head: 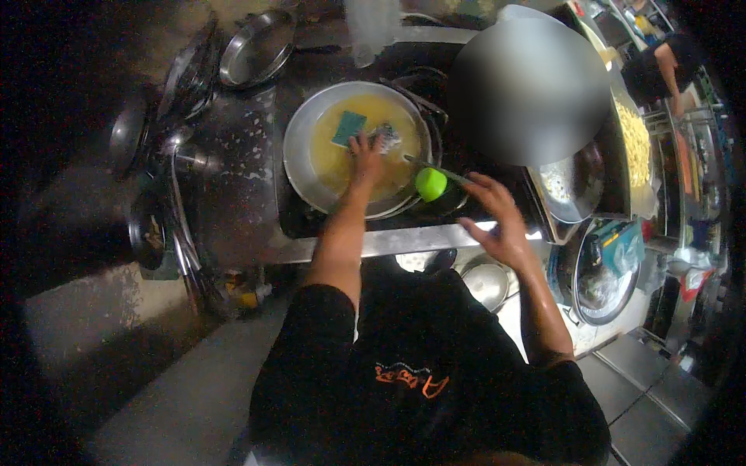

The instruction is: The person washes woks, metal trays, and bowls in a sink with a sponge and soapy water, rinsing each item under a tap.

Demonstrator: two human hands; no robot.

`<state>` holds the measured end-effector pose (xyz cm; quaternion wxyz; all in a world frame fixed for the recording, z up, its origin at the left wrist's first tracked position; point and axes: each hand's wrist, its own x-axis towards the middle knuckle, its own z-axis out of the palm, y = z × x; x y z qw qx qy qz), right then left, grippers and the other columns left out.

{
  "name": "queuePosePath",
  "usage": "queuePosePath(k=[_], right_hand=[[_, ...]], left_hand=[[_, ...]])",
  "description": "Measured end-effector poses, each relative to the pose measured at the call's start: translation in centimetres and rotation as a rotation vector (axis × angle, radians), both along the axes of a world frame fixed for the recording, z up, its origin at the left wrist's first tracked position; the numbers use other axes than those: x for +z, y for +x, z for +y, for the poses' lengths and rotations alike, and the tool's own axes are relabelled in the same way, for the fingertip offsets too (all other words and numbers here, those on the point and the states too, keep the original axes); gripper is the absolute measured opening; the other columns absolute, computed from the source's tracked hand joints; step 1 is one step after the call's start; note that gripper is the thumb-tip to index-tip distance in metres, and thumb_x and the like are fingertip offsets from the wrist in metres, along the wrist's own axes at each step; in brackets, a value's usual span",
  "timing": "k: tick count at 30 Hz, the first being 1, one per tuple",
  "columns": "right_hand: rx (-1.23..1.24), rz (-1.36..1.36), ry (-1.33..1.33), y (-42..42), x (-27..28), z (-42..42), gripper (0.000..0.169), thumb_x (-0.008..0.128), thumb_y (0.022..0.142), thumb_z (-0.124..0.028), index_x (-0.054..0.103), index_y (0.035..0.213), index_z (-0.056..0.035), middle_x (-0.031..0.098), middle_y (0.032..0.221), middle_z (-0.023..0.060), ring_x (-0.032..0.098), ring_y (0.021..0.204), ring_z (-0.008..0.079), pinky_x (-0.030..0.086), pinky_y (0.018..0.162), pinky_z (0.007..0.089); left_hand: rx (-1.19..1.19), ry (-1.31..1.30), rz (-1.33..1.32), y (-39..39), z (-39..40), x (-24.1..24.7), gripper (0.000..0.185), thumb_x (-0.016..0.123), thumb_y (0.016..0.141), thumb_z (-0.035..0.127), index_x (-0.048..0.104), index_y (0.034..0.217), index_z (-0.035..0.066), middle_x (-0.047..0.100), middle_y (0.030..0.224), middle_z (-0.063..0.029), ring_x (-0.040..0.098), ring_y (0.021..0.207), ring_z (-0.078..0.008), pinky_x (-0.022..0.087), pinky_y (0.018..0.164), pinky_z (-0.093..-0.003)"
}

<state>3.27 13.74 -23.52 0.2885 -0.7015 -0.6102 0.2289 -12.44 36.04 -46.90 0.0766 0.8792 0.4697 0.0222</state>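
Note:
A wide metal basin [300,169] holding yellowish liquid stands on the stove in front of me. My left hand [367,158] reaches into it, fingers spread, at the lower edge of a green scouring pad [349,129]. Just right of those fingers lies a crumpled, silvery scrubber-like thing [386,138]. My right hand [495,218] is raised right of the basin, thumb apart from the fingers. Its fingertips are at the end of a thin handle-like bar [449,173]; whether they grip it is unclear. A bright green round object [431,184] sits by the basin's right rim.
Frying pans [256,49] lie at the back left. A wok [574,186] stands at the right, beside a tray of yellow food pieces [634,140]. Below are a large pot [606,291] and a round metal lid or pan [485,286]. Another person [664,67] is at the far right.

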Motion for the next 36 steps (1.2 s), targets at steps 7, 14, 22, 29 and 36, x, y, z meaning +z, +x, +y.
queuePosePath(k=[7, 14, 22, 29, 36], right_hand=[[0.064, -0.535, -0.301, -3.6, -16.7, 7.3, 0.059, 0.071, 0.068, -0.027, 0.049, 0.123, -0.0192, 0.037, 0.134, 0.0146, 0.036, 0.120, 0.0417, 0.035, 0.098, 0.0486], [0.011, -0.264, -0.561, -0.4, -16.5, 9.3, 0.046, 0.071, 0.067, -0.020, 0.057, 0.110, -0.0122, 0.053, 0.116, 0.0126, 0.049, 0.109, 0.0317, 0.044, 0.088, 0.0431], [-0.178, 0.094, -0.011, 5.3, 0.4, 13.0, 0.038, 0.068, 0.074, -0.012, 0.056, 0.109, -0.0031, 0.056, 0.110, 0.0141, 0.054, 0.102, 0.0279, 0.041, 0.091, 0.0343], [0.035, -0.350, -0.025, 4.8, -11.2, 13.3, 0.052, 0.071, 0.073, -0.025, 0.052, 0.117, -0.0052, 0.053, 0.119, 0.0187, 0.048, 0.111, 0.0353, 0.039, 0.095, 0.0415], [0.237, -0.514, -0.529, 1.1, -21.1, 11.3, 0.044, 0.052, 0.081, -0.024, 0.047, 0.120, -0.0048, 0.054, 0.113, 0.0196, 0.057, 0.097, 0.0330, 0.050, 0.078, 0.0409]], left_hand=[[-0.379, -0.124, -0.334, -5.1, 2.9, -2.7, 0.046, 0.063, 0.074, 0.029, 0.053, 0.118, 0.022, 0.044, 0.124, -0.0134, 0.042, 0.113, -0.0355, 0.039, 0.088, -0.0505], [-0.446, -0.089, -0.162, -5.9, 1.0, -3.6, 0.043, 0.055, 0.077, 0.021, 0.051, 0.119, 0.020, 0.044, 0.124, -0.0122, 0.042, 0.116, -0.0364, 0.040, 0.091, -0.0490], [-0.040, -0.124, -0.224, -4.9, 1.8, -3.3, 0.052, 0.064, 0.071, 0.025, 0.049, 0.119, 0.014, 0.042, 0.129, -0.0173, 0.047, 0.111, -0.0400, 0.042, 0.089, -0.0454], [0.229, -0.376, -0.347, -5.8, 3.1, -1.4, 0.055, 0.064, 0.071, 0.030, 0.048, 0.120, 0.010, 0.050, 0.120, -0.0201, 0.046, 0.114, -0.0381, 0.037, 0.096, -0.0456], [0.289, -0.502, -0.049, -8.4, 3.1, -4.4, 0.061, 0.061, 0.072, 0.036, 0.046, 0.124, 0.007, 0.055, 0.115, -0.0229, 0.052, 0.108, -0.0381, 0.040, 0.092, -0.0451]])
